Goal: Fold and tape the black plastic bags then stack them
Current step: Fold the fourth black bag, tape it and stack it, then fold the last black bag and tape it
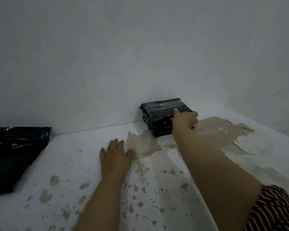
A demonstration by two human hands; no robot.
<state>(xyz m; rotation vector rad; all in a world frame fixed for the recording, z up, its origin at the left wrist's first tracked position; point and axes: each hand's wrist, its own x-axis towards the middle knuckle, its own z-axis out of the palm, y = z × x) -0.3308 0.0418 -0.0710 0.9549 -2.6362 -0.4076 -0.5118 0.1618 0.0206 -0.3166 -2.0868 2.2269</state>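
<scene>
A: Your right hand [184, 120] covers the near right corner of the stack of folded, taped black plastic bags [163, 117]; is it gripping?

B: Thumb on top, fingers curled down the side. The stack sits at the white peeling tabletop's [83, 164] far edge, touching the wall [140, 55].

A: Your left hand [115, 157]?

B: Flat on the tabletop, fingers straight, well apart from the stack. A loose glossy black plastic bag [15, 155] lies cut off at the left edge.
</scene>
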